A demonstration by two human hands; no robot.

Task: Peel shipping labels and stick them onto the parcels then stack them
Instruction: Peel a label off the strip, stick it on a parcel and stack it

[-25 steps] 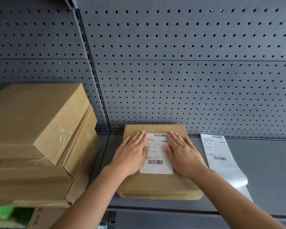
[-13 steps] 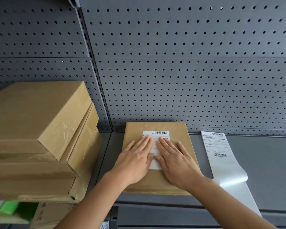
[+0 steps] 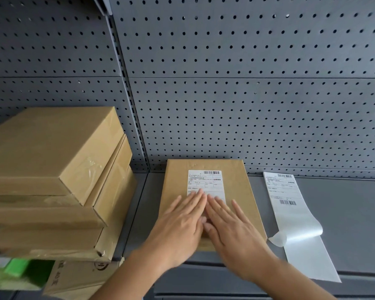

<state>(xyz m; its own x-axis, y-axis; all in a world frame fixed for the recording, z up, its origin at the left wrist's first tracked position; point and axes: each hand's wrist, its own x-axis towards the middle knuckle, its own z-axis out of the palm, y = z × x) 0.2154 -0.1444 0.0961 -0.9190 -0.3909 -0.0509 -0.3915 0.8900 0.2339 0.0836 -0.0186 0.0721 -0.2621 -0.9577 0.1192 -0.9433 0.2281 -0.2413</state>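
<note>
Both hands, left (image 3: 178, 224) and right (image 3: 230, 226), flat, fingers straight, pressing label (image 3: 205, 182) on parcel (image 3: 236, 191); uneven pressure could trap wrinkles.

- Parcel (image 3: 175, 191): plain kraft brown.
- Label (image 3: 206, 180) on it: white, blk barcode + txt, few red chars.
- Label strip (image 3: 283, 191) at rt: white w/ blk barcodes; bare backing glossy pale grey.
- Box stack (image 3: 52, 148): tan, shiny clear tape.
- Pegboard (image 3: 247, 115): dk grey, even grid of blk holes.
- Shelf (image 3: 351, 213): flat grey.
- Blurred item (image 3: 20, 269), lower left: bright green.
</note>
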